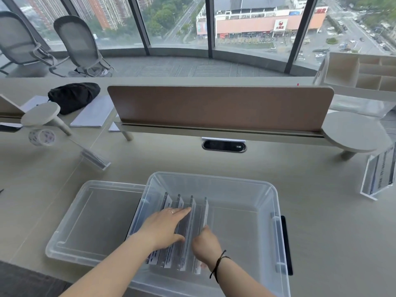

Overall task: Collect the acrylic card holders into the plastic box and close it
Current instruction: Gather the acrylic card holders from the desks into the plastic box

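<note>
A clear plastic box (252, 185) stands open on the desk in front of me. Its clear lid (92, 213) lies flat to its left. Several acrylic card holders (192, 213) stand in a row in the box's left half. My left hand (165, 228) lies flat on the left holders, fingers spread. My right hand (205, 243) grips the rightmost holder in the row. One more acrylic card holder (95, 159) lies on the desk at the far left, and another (379, 174) stands at the right edge.
A brown desk divider (218, 106) runs across behind the box, with a cable port (224, 145) below it. A tape roll (41, 137), papers (92, 114) and a black bag (74, 96) sit at the far left. Round stands (353, 131) flank the divider.
</note>
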`<state>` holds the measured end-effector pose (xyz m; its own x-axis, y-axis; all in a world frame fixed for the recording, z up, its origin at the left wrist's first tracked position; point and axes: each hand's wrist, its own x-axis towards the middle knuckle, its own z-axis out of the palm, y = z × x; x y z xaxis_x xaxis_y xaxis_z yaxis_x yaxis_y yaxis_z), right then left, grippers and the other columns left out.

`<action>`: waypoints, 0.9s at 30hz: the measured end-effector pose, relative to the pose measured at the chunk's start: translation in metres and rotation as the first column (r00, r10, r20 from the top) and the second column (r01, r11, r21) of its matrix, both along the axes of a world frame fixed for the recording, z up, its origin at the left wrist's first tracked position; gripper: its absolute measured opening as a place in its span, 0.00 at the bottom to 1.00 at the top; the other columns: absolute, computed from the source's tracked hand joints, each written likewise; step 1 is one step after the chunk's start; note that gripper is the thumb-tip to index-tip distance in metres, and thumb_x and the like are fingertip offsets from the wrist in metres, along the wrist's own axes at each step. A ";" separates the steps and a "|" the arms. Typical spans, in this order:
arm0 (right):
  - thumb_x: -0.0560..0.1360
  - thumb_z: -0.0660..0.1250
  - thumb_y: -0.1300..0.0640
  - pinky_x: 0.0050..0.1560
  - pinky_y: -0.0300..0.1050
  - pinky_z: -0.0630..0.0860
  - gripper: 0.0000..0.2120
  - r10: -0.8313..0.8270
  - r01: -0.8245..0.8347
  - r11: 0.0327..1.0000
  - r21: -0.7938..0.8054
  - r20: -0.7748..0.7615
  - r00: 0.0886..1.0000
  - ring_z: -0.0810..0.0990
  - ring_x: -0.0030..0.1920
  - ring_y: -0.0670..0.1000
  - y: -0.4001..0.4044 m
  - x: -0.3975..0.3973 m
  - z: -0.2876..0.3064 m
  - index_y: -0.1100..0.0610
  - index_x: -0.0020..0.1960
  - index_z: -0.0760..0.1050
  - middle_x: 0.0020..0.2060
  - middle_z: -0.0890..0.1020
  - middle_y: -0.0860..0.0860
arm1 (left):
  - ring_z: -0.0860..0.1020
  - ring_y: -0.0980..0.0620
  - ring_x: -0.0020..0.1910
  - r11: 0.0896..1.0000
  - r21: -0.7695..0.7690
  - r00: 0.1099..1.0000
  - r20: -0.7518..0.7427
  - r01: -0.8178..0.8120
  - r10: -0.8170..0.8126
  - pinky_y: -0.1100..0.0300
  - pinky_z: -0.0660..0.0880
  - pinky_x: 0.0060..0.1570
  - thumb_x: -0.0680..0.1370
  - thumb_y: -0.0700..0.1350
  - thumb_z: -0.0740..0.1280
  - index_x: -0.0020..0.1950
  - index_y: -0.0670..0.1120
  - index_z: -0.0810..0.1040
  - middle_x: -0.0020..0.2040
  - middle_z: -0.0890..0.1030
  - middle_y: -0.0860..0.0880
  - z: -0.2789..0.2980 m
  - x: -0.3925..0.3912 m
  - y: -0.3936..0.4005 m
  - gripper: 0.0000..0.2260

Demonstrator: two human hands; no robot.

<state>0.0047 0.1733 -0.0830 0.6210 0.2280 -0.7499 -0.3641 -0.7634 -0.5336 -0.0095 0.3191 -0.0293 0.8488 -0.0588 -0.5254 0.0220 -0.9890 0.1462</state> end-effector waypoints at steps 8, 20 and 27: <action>0.77 0.56 0.61 0.44 0.45 0.73 0.23 0.039 -0.039 0.999 -0.007 0.005 0.999 0.79 0.56 0.59 0.001 0.002 -0.001 0.67 0.70 0.59 0.59 0.78 0.60 | 0.56 0.52 0.77 1.000 -0.011 1.000 -0.016 -0.016 0.015 0.51 0.60 0.73 0.74 0.59 0.69 0.78 0.59 0.49 0.79 0.58 0.54 -0.001 0.001 0.000 0.40; 0.67 0.59 0.26 0.43 0.47 0.77 0.27 -0.057 0.138 0.980 -0.142 0.465 0.883 0.79 0.40 0.51 0.003 0.036 0.063 0.51 0.35 0.73 0.33 0.80 0.46 | 0.81 0.58 0.46 0.704 -0.637 0.893 0.054 -0.314 0.448 0.56 0.78 0.53 0.76 0.53 0.70 0.52 0.51 0.83 0.46 0.84 0.55 0.045 0.035 0.099 0.09; 0.72 0.67 0.38 0.33 0.46 0.73 0.19 0.085 -0.065 0.996 -0.055 0.668 0.739 0.75 0.30 0.45 0.150 0.079 0.120 0.50 0.32 0.71 0.25 0.75 0.46 | 0.82 0.53 0.41 0.494 -0.745 0.626 0.134 -0.447 0.768 0.56 0.79 0.48 0.77 0.46 0.70 0.45 0.51 0.83 0.39 0.84 0.51 0.050 0.061 0.283 0.02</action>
